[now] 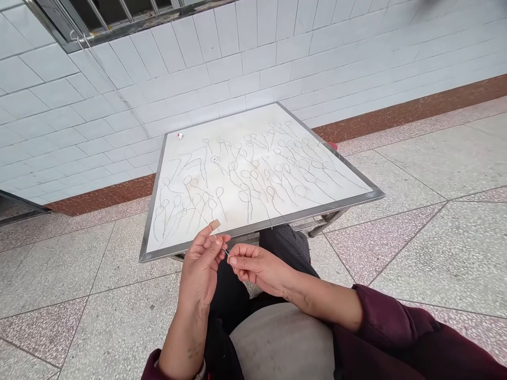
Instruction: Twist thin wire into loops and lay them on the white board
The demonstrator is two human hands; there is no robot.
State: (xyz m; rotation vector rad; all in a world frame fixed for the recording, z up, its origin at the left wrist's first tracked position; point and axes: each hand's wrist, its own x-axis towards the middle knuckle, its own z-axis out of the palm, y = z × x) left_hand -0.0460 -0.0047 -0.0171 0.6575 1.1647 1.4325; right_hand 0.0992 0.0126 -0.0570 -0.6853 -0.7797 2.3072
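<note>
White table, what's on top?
Thin strands, many looped at one end, lie across the white table; a small red and white item sits near its far left corner. The left hand hides a little of its near edge.

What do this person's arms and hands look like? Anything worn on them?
The left hand and right hand wear no gloves. A tan strip, perhaps a plaster, is on one left finger. Dark maroon sleeves leave both forearms bare. Something patterned beside the left forearm is too cut off to identify.
</note>
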